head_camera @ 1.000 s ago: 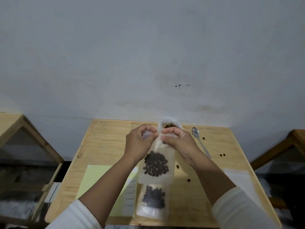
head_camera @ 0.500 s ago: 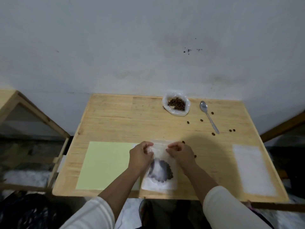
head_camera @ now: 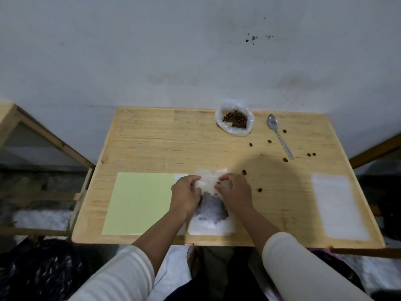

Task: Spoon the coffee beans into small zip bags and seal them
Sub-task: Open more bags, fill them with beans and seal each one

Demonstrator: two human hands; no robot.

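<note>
Low in the centre of the frame, a filled zip bag [head_camera: 211, 205] lies flat on the wooden tabletop [head_camera: 152, 144]. The left hand [head_camera: 185, 197] and right hand [head_camera: 235, 195] pinch its top edge, each grip curled on the plastic. The sealing step seems underway; next likely calls for pressing along the strip. An open bag of beans [head_camera: 235, 120] and a spoon [head_camera: 280, 135] sit at upper right, below a grey wall [head_camera: 152, 51].

Both hands [head_camera: 211, 192] lowered the zip bag [head_camera: 211, 205] onto the table [head_camera: 152, 144].
</note>
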